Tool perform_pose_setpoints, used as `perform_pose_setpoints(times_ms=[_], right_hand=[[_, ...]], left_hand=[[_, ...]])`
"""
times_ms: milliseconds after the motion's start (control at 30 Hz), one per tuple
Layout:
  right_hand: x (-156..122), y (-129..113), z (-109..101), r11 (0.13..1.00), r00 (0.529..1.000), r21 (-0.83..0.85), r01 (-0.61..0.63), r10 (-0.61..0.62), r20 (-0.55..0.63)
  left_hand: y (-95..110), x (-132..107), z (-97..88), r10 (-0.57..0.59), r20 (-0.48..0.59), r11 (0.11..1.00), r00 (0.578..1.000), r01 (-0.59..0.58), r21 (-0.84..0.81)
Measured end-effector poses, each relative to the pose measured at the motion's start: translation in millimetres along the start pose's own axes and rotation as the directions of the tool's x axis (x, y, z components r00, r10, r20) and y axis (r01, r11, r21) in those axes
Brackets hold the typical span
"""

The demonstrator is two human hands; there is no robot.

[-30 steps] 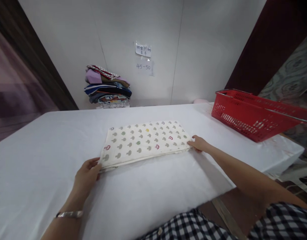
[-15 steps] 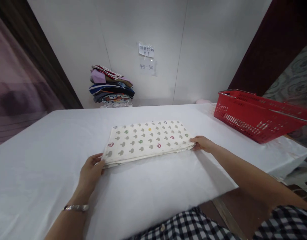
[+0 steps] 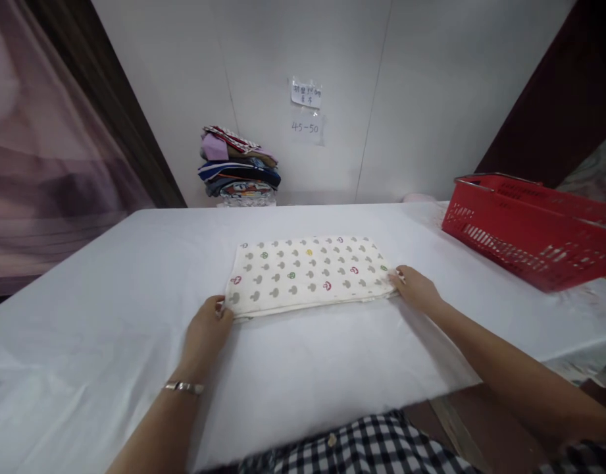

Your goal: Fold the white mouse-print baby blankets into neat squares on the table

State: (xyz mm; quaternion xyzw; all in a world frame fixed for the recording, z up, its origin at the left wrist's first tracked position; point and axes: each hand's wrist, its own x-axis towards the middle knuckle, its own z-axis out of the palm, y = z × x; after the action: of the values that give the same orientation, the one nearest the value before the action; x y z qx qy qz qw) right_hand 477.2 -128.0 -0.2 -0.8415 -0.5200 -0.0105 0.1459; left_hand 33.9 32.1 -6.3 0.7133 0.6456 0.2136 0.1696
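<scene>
A white cloth (image 3: 307,273), printed with grey, red, green and yellow mushrooms, lies folded in a long rectangle in the middle of the table. Its layers show along the near edge. My left hand (image 3: 208,329) pinches the near left corner between thumb and fingers, and a silver bracelet circles that wrist. At the right end, my right hand (image 3: 412,286) has its fingers closed on the near right corner. Some fingertips of both hands are hidden by the fabric or by the hands themselves.
White covering drapes the table (image 3: 303,368). A stack of folded fabrics (image 3: 241,164) stands at the back against the wall. A red plastic basket (image 3: 524,224) sits at the right. Two paper signs (image 3: 306,108) are taped to the wall; a curtain (image 3: 50,158) hangs at left.
The whole view has shifted, so everything appears further right. Both hands remain at the same near corners, and the cloth keeps its folded shape.
</scene>
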Motion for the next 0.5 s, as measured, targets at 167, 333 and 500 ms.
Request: perform_pose_setpoints(times_ms=[167,333,500], right_hand=[[-15,-21,5,0.805,0.806,0.063,0.590,-0.582,-0.110],[-14,-44,23,0.686,0.687,0.048,0.726,-0.724,-0.057],[-12,-52,32,0.644,0.643,0.007,0.765,-0.763,-0.064]], left_hand=[[2,-11,-3.5,0.160,-0.136,0.976,0.978,-0.137,0.167],[23,-21,11.0,0.706,-0.039,0.693,0.707,-0.679,0.243],[50,-19,28.4,0.835,0.125,0.487,0.536,-0.825,0.286]])
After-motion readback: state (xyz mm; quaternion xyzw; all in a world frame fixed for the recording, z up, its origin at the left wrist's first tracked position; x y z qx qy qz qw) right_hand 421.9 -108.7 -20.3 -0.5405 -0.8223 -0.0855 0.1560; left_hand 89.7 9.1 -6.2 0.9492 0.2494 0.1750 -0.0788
